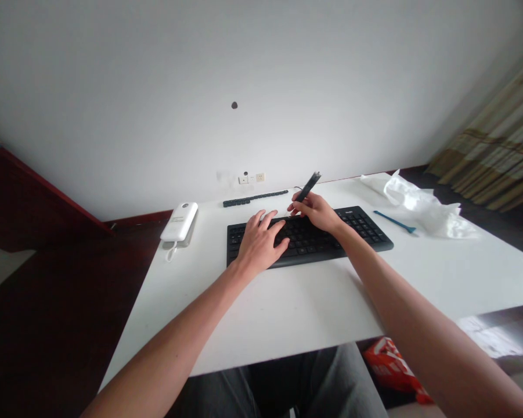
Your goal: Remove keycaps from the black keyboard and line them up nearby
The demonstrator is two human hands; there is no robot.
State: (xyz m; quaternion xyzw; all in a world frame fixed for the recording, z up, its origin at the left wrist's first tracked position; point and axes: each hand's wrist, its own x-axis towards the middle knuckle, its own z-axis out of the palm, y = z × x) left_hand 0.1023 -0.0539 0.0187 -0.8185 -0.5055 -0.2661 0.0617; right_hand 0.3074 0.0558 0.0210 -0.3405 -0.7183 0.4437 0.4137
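Two bare hands work at a black keyboard [305, 242], which lies on the white bench [287, 313] around the centre of the frame, slightly right of the middle. The left hand [260, 242] is over the keyboard's left part, its fingers spread apart and the thumb pointing right; whether every fingertip touches the keys cannot be told. The right hand [316, 210] is at the keyboard's far edge, just right of the frame's centre, with its fingers clamped on a dark, pen-like tool [308, 186]. The tool tilts, its upper end leaning to the right; its lower end is too small and hidden to make out.

Beyond the keyboard, near the middle of the frame, a narrow row of dark key-like pieces [255, 198] lies on the bench, well apart from the power bank. That white power bank [180, 222], with a short white loop at its lower end, sits at the bench's edge left of centre. Right of the keyboard lies a slim blue tool [394, 221], and just beside it, farther right, a crumpled white plastic bag [426, 208]. A red bag [392, 366] shows below the bench at the lower right.
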